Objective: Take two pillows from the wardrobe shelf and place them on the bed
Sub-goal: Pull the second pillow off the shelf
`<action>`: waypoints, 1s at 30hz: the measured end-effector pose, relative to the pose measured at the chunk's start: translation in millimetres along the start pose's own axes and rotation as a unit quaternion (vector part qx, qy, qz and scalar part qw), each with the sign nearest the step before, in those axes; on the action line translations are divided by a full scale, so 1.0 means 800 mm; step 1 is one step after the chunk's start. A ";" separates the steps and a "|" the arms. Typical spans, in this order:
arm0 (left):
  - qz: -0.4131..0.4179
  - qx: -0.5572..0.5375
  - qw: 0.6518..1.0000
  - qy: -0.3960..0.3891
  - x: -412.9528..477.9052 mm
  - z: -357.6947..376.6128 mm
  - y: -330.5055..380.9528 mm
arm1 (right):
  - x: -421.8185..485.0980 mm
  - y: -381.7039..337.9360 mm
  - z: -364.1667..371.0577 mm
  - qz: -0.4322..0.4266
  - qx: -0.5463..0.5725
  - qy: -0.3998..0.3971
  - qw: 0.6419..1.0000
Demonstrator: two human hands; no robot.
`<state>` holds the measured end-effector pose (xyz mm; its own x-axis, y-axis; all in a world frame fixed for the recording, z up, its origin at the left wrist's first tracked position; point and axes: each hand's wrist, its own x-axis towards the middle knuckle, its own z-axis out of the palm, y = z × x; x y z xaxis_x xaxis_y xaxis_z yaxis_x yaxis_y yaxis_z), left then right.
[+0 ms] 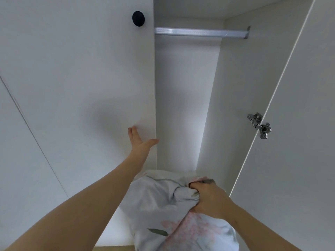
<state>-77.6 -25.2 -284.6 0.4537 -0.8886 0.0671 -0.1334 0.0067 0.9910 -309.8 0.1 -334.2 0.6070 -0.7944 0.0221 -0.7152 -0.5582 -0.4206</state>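
Pillow [163, 205], floral cover, is bunching inside the right hand [208, 198], whose fist is clenching its fabric; left hand [139, 142] is pressing flat, fingers spread, against the wardrobe door [81, 69].

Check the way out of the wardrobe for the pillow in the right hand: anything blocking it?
Nothing visible does. The right hand has a fistful grip on the floral pillow at the wardrobe opening, with the right door swung wide. The left hand rests open on the closed left door, off to the side. The bed is out of view.
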 end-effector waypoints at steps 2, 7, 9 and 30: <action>0.004 0.003 1.000 -0.006 0.006 -0.002 -0.004 | 0.001 0.001 0.003 0.008 0.000 0.001 1.000; -0.007 0.012 0.999 -0.030 0.016 -0.013 -0.004 | 0.002 0.003 0.007 0.019 0.019 0.001 1.000; -0.003 0.009 0.998 -0.066 0.007 -0.018 0.000 | 0.000 0.000 0.006 0.012 0.016 0.009 1.000; 0.228 0.479 0.765 -0.366 -0.139 0.063 -0.025 | -0.089 -0.013 -0.028 0.122 0.126 0.139 0.975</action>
<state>-170.0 49.9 -317.9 -0.3998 -0.9153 -0.0495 -0.8741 0.3645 0.3209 -353.5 57.3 -311.2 0.2875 -0.9498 0.1234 -0.6974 -0.2959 -0.6527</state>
